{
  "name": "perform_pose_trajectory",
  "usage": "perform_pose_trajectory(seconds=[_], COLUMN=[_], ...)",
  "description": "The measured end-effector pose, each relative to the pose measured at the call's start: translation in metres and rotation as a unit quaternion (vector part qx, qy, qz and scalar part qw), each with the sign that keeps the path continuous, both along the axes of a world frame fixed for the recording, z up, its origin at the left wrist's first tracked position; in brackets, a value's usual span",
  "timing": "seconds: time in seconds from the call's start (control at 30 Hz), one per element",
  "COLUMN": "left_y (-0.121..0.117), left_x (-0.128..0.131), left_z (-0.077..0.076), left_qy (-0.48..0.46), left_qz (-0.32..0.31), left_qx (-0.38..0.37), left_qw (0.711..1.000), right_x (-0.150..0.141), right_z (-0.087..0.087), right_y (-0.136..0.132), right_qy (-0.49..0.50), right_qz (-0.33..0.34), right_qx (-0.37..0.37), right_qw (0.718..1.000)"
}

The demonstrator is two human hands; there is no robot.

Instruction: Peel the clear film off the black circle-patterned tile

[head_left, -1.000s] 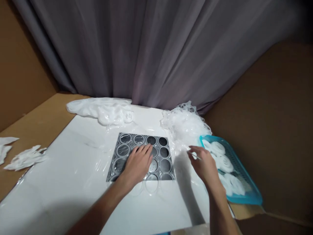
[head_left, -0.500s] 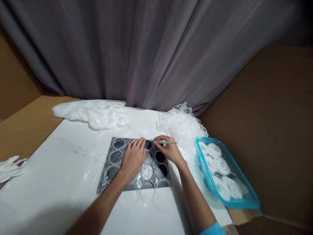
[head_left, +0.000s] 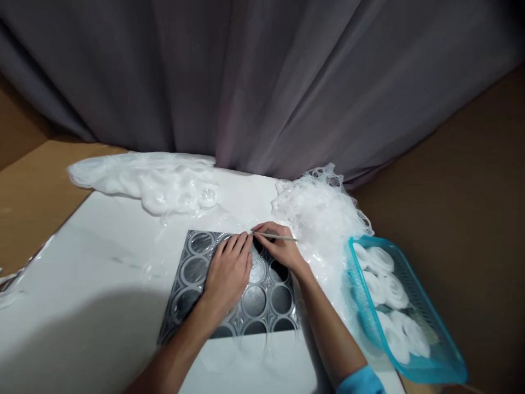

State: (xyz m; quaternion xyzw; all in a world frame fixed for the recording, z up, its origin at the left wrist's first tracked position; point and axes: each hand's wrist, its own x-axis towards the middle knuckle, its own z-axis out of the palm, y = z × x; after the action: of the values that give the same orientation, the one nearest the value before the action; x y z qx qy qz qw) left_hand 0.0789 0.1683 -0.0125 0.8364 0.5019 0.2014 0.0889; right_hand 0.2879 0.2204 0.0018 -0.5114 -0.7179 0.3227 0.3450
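A clear film with rows of ring shapes [head_left: 254, 301] lies over a dark rectangular board [head_left: 168, 323], and its near edge spills onto the white surface. Flat on the film's far middle rests my left hand [head_left: 229, 268], fingers stretched out and close together. My right hand [head_left: 281, 246] pinches a thin, pale, stick-like tool [head_left: 283, 237] just beyond the left fingertips. The tool's tip points left at the film's far edge; its exact kind is too small to make out. My left hand hides several of the rings.
A heap of white netlike film scraps [head_left: 324, 202] sits behind my right hand. Along the back left lies a pile of whitish film [head_left: 164, 180]. At right, a blue plastic basket [head_left: 422, 295] holds white round pieces [head_left: 394, 290]. A grey curtain [head_left: 246, 82] hangs behind.
My right hand and the tool have shifted slightly left, closer to the left fingertips. My left hand stays flat on the film. The whole view has tilted and moved a little.
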Motion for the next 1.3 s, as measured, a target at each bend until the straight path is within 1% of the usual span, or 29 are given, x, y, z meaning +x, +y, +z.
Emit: perform_pose_trajectory(seconds=[0.17,0.23,0.3,0.37,0.47,0.53,0.6,0.67,0.73,0.83,0.9,0.97,1.07,1.3], left_y=[0.002,0.002,0.003,0.003,0.004,0.004,0.004,0.004,0.003,0.001,0.0,0.0,0.0,0.002], left_x=[0.0,0.001,0.001,0.001,0.001,0.001,0.001,0.001,0.0,0.0,-0.001,-0.001,0.0,0.001], left_z=[0.0,0.001,0.0,-0.001,-0.003,-0.004,-0.005,-0.005,-0.005,-0.004,-0.004,-0.003,-0.002,-0.003], left_qy=[0.005,0.007,0.008,0.009,0.013,0.013,0.011,0.011,0.011,0.018,0.026,0.03,0.026,0.002], left_qz=[-0.004,-0.003,-0.003,-0.004,-0.007,-0.009,-0.009,-0.008,-0.008,-0.011,-0.012,-0.012,-0.01,-0.011], left_qx=[-0.017,-0.022,-0.028,-0.035,-0.044,-0.047,-0.049,-0.049,-0.048,-0.045,-0.043,-0.043,-0.044,-0.056], left_qw=[1.0,1.0,1.0,0.999,0.999,0.999,0.999,0.999,0.999,0.999,0.999,0.999,0.999,0.998], right_x=[0.003,0.004,0.004,0.003,-0.001,-0.003,-0.004,-0.004,-0.004,-0.002,-0.001,0.0,0.001,0.001], right_z=[0.005,0.004,0.002,-0.003,-0.008,-0.01,-0.011,-0.013,-0.014,-0.013,-0.011,-0.009,-0.007,-0.011], right_y=[-0.001,-0.003,-0.006,-0.01,-0.014,-0.016,-0.016,-0.015,-0.015,-0.014,-0.013,-0.012,-0.012,-0.015], right_qy=[-0.037,-0.072,-0.124,-0.189,-0.271,-0.302,-0.312,-0.3,-0.262,-0.159,-0.087,-0.035,0.001,-0.028], right_qz=[0.024,0.043,0.065,0.086,0.1,0.105,0.108,0.108,0.097,0.058,0.023,-0.008,-0.022,0.005], right_qx=[0.01,0.024,0.055,0.109,0.191,0.221,0.236,0.234,0.212,0.134,0.069,0.023,-0.004,0.03], right_qw=[0.999,0.996,0.989,0.972,0.938,0.921,0.914,0.918,0.936,0.977,0.994,0.999,1.0,0.999])
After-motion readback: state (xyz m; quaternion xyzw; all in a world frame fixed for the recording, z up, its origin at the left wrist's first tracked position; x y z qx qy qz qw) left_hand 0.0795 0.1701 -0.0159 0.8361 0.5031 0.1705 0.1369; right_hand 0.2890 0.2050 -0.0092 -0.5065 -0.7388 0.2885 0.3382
